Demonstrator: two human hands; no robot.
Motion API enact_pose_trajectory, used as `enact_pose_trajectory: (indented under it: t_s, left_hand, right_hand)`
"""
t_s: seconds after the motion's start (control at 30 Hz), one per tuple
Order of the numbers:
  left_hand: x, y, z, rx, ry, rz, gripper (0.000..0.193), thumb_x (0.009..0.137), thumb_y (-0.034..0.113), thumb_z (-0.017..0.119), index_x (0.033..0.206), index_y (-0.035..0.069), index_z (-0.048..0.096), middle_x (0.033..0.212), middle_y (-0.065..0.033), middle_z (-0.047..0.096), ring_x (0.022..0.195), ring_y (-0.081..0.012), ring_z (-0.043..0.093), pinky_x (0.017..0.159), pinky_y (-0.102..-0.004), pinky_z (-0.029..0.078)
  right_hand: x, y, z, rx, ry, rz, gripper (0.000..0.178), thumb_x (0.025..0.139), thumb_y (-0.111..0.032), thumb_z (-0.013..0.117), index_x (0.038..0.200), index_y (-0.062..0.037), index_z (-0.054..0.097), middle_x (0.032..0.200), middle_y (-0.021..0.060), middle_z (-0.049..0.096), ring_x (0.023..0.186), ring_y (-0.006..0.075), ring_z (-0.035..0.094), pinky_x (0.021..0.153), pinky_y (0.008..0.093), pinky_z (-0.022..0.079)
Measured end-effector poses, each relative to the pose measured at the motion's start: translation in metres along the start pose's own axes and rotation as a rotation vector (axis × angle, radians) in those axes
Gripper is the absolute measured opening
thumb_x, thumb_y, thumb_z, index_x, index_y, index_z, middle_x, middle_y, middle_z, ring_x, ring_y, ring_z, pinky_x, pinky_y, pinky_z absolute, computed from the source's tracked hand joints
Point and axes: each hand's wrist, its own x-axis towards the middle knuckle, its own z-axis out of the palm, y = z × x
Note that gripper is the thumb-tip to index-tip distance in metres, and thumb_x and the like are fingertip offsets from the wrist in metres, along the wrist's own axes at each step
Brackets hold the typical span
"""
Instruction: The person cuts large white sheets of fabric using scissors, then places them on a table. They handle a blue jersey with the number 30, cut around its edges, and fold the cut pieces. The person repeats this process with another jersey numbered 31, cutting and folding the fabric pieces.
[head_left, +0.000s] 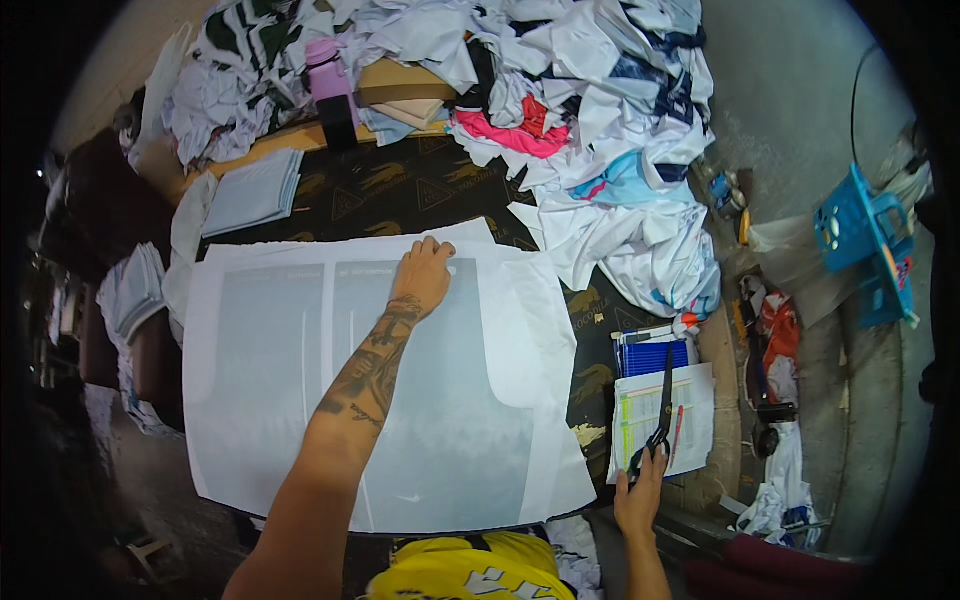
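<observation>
While our left hand (424, 275) lies flat, fingers spread, on the far edge of the large pale grey-and-white printed fabric sheet (300, 380), our right hand (640, 500) at 4 o'clock is closed round the handles of the black-handled long-bladed scissors (660, 415). Blades point toward 12 o'clock and appear closed; they rest over the white printed paper form (690, 400), well apart from the sheet.

Sheet fills the centre of the dark patterned table top (400, 190), several layers stacked, with curved cut-out edges at 3 o'clock.

Surroundings: heap of mixed white, blue and pink cloth pieces (590, 130) from 12 to 2 o'clock, spilling close to the sheet's upper right corner; pink plastic bottle (325, 75) at 11 o'clock; folded pale stack (255, 190) at 10 o'clock; blue plastic crate (860, 235) at 3 o'clock.

Risks, as we judge them: only one hand pins the layers, at the far edge, so the near layers may slip and fall out of register. The heap could slide onto the sheet. Scissor tips could snag or tear the paper form.
</observation>
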Motion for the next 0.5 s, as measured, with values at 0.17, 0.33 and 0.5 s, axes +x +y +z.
enact_pose_trajectory:
  t_s: [0.17,0.33,0.5]
  left_hand:
    - [0.017,0.028,0.006,0.020,0.157,-0.169,0.039,0.100,0.019,0.067,0.139,0.013,0.066,0.127,-0.0137,0.059,0.122,-0.0343,0.057,0.105,-0.0494,0.047]
    - [-0.092,0.107,-0.008,-0.266,0.031,0.028,0.028,0.100,0.016,0.068,0.127,0.011,0.070,0.126,-0.0128,0.064,0.120,-0.0356,0.058,0.102,-0.0490,0.044]
    - [-0.283,0.175,-0.022,-0.336,-0.396,0.248,0.014,0.090,0.020,0.083,0.099,0.012,0.076,0.117,-0.0070,0.066,0.119,-0.0308,0.056,0.101,-0.0470,0.042]
  right_hand:
    - [0.001,0.040,0.004,0.206,-0.004,0.030,0.059,0.098,-0.013,0.068,0.148,0.0089,0.047,0.144,0.0322,0.052,0.138,0.0512,0.048,0.118,0.0555,0.037]
    - [0.044,0.058,-0.007,0.134,-0.086,0.233,0.039,0.090,-0.015,0.081,0.118,0.0060,0.064,0.115,0.0254,0.068,0.111,0.0458,0.066,0.096,0.0518,0.052]
    - [0.044,0.084,-0.043,0.579,-0.464,0.387,0.041,0.096,-0.035,0.082,0.107,0.0017,0.066,0.084,0.0092,0.068,0.074,0.0213,0.064,0.069,0.0361,0.051]
